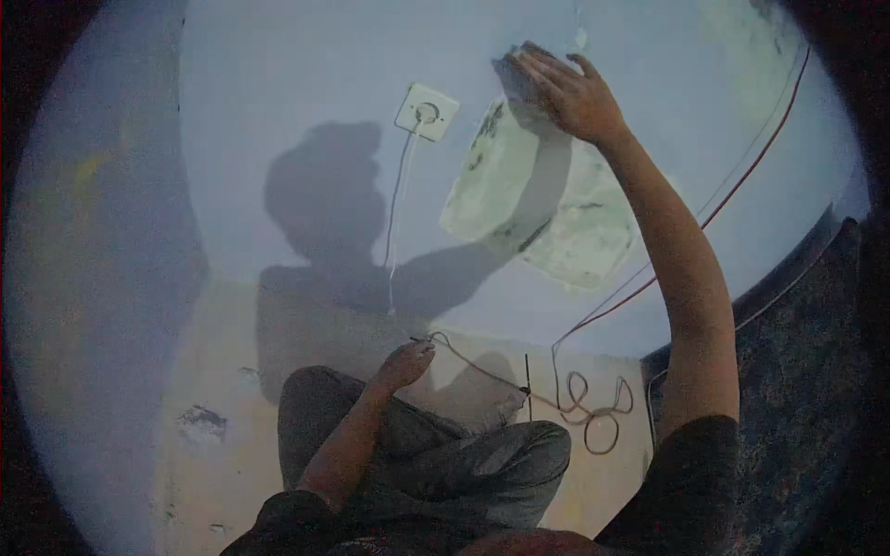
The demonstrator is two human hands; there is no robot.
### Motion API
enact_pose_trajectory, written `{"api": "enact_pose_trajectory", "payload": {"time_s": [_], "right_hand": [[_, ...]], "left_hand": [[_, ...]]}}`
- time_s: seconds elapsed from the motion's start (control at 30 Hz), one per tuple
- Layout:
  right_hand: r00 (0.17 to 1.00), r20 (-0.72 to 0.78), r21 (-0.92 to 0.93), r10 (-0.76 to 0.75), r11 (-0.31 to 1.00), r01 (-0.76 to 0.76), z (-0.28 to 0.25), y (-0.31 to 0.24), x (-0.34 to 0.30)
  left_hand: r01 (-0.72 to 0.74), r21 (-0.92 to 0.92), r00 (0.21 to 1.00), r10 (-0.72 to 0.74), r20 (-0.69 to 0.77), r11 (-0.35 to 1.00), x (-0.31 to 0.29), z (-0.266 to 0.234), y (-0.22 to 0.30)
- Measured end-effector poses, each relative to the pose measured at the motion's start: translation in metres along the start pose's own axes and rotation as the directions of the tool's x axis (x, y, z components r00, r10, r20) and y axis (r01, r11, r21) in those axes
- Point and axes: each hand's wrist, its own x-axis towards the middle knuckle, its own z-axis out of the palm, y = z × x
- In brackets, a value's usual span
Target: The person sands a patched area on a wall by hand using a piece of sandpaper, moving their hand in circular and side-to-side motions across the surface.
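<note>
My right hand (570,93) is raised against the pale wall (306,74), fingers stretched out and lying flat. A dark edge shows by its fingertips; whether that is a thin piece under them or only shadow, I cannot tell. Just below the hand is a rough whitish-green patch (584,241) with dark marks, crossed by my arm's shadow. Low over my crossed legs, my left hand (406,364) has its fingers curled closed near the end of a thin brownish cable (477,368). What these fingers hold is too small to make out.
A white wall socket (426,111) has a plug in it, its white cord (394,222) hanging down. Reddish cable (732,190) runs down the wall and lies in loops (601,431) on the floor at right. A dark patterned surface (779,398) stands beyond my right arm.
</note>
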Motion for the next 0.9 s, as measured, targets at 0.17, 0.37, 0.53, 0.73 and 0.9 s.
{"api": "enact_pose_trajectory", "payload": {"time_s": [0.17, 0.37, 0.53, 0.73, 0.9], "right_hand": [[0.980, -0.047, -0.035, 0.191, 0.981, -0.193, 0.020, -0.008, 0.033], [0.888, -0.247, 0.102, 0.387, 0.922, -0.373, 0.063, -0.034, 0.030], [0.799, -0.159, 0.273, 0.579, 0.804, -0.528, 0.053, -0.077, 0.054], [0.859, -0.213, 0.164, 0.465, 0.884, -0.438, 0.081, -0.082, -0.002], [0.909, -0.057, 0.099, 0.412, 0.909, -0.405, 0.062, -0.089, -0.030]], "left_hand": [[0.065, -0.022, 0.997, -0.064, 0.046, 0.998, -0.001, -0.002, -0.007], [0.087, 0.089, 0.995, -0.091, 0.047, 0.992, -0.005, -0.008, 0.016], [0.082, 0.136, 0.994, -0.091, 0.061, 0.987, 0.001, -0.003, 0.003], [0.110, 0.202, 0.979, -0.141, 0.147, 0.973, 0.000, -0.007, 0.015], [0.127, 0.176, 0.985, -0.145, 0.096, 0.976, 0.000, 0.005, 0.001]]}}
